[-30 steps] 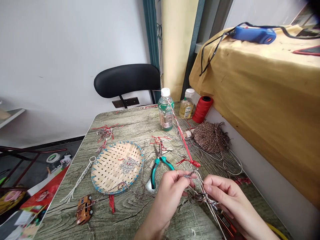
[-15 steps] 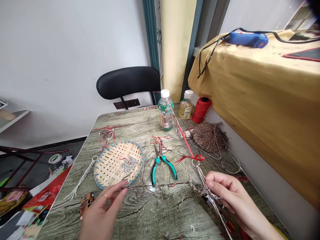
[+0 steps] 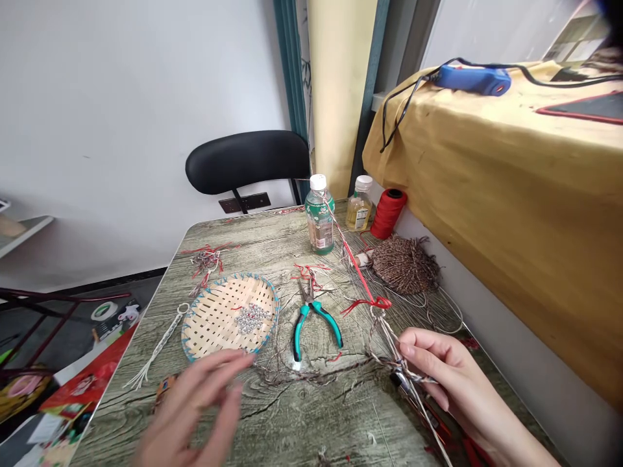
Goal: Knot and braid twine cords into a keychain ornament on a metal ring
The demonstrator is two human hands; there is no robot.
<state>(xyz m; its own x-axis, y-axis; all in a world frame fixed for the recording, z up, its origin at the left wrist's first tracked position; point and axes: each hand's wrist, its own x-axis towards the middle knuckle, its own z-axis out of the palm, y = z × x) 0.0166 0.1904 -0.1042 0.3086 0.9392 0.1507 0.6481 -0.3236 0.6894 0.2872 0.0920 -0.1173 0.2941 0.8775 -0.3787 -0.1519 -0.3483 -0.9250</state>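
Pale and brown cords (image 3: 389,337) are pinched between the thumb and fingers of my right hand (image 3: 445,370). They join a red cord (image 3: 361,275) that runs up to the neck of a green-labelled bottle (image 3: 320,217). My left hand (image 3: 199,405), a little blurred, hovers over the table with thumb and fingers apart, holding nothing. Just beyond its fingertips lies a loose brown twisted cord (image 3: 311,378), which trails across to the right hand. A woven bamboo tray (image 3: 209,324) with silvery beads (image 3: 252,318) sits beyond the left hand. Pliers (image 3: 316,318) with teal handles lie between the hands.
A second bottle (image 3: 359,204), a red thread spool (image 3: 388,214) and a bundle of brown cord (image 3: 406,264) stand at the back right. A braided white cord (image 3: 163,344) lies left of the tray. Cord scraps (image 3: 207,259) lie behind it. A black chair (image 3: 248,161) stands beyond the table.
My left hand has let go of the brown cord's end and opened, shifting slightly left and down. The brown cord now sags onto the table. My right hand stays on the cords.
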